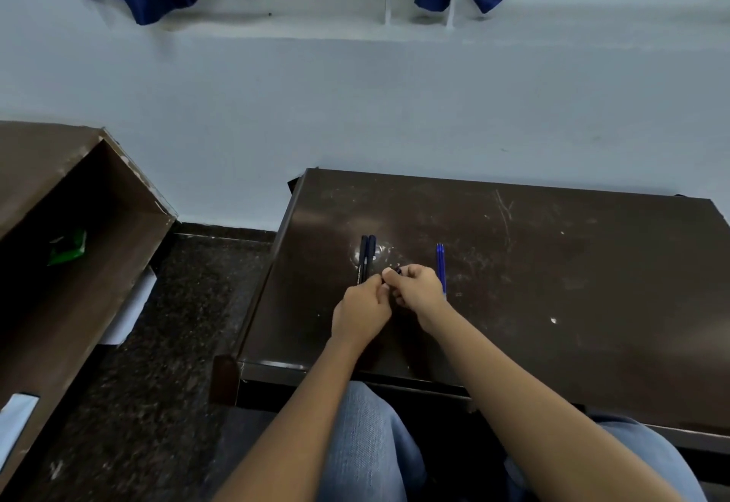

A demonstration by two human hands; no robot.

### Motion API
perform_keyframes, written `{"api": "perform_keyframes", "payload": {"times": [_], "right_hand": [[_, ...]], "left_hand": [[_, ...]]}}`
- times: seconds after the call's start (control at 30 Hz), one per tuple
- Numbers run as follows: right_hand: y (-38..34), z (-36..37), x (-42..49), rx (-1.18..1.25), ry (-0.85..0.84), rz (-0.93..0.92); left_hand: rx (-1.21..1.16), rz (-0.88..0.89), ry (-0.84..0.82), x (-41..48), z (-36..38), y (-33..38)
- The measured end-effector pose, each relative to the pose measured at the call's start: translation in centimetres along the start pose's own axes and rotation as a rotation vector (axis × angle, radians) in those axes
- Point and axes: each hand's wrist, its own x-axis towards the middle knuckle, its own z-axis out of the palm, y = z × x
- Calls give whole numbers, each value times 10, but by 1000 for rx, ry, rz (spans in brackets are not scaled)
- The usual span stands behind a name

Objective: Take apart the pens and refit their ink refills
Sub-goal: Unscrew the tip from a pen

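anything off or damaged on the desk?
Nothing misplaced: two dark pens lie side by side, blue refills to their right. The desk top is scratched and scuffed, with a few white specks.

Bare forearms, no sleeves showing; left hand [361, 314], right hand [418, 290]; light blue trousers [367, 442], probably denim.

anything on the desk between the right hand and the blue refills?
Nothing visible. The blue refills lie on bare desk just right of the right hand, their near ends passing behind it. The two dark pens lie on the other side, by the left hand.
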Motion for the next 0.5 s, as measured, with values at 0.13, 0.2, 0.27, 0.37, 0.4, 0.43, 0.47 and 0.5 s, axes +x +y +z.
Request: {"api": "perform_keyframes", "payload": {"times": [0.13, 0.2, 0.27, 0.37, 0.4, 0.43, 0.47, 0.5], "right_hand": [[-9, -4, 8, -45, -69, 52], [-14, -4, 12, -82, -99, 72], [-20, -4, 17, -101, -109, 81], [-27, -5, 21, -95, -102, 93], [-29, -5, 23, -91, -108, 100], [-30, -5, 23, -82, -114, 106], [-30, -4, 25, -72, -117, 111], [-30, -4, 27, -61, -111, 115]], "left_hand": [[6, -24, 24, 4, 0, 1], [10, -15, 32, 6, 0, 2], [22, -11, 46, 8, -1, 3], [12, -20, 47, 12, 0, 2], [11, -23, 38, 13, 0, 1], [8, -18, 33, 14, 0, 0], [3, -9, 28, 15, 1, -1], [-4, -7, 24, 15, 1, 0]]}}
